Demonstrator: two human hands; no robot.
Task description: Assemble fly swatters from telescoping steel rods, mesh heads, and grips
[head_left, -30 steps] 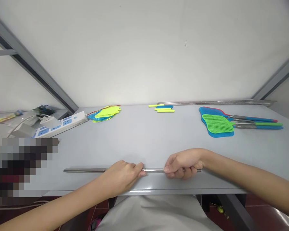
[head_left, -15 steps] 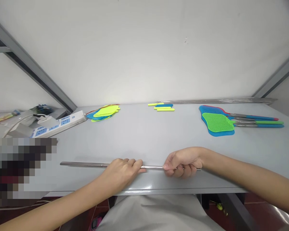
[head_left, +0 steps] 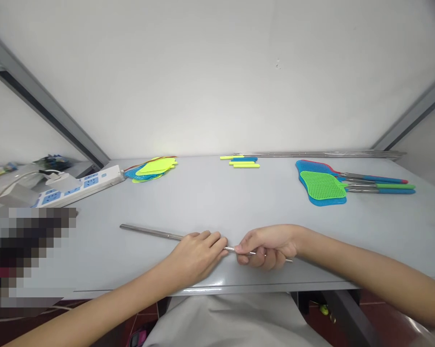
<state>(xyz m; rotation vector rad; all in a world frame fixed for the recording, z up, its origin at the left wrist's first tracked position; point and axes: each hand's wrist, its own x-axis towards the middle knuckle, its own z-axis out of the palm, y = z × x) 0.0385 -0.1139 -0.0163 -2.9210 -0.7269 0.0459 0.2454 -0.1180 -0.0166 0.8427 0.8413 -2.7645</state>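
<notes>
A thin silver telescopic rod (head_left: pixel 150 232) lies at a slant over the front of the table, its thicker end to the left. My left hand (head_left: pixel 199 250) is wrapped over its middle from above. Close beside it, my right hand (head_left: pixel 266 248) grips the thinner part, and the rod's right tip pokes out past the fingers. Both palms hide parts of the rod. Farther back lie several yellow and blue handle sleeves (head_left: pixel 244 166) and a bundle of silver rods (head_left: pixel 322 154) along the wall.
At right rests a stack of fly swatters (head_left: pixel 326 185) with blue, green and red heads. Loose yellow and blue swatter heads (head_left: pixel 156 167) lie at back left, touching a white power strip (head_left: pixel 83 185) with plugs and cables. The table's front edge (head_left: pixel 239 289) runs before my lap.
The rod has tilted, its left end swinging away from me and to the right. My left hand has slid right, closing the gap to my right hand. Both hands still grip the rod.
</notes>
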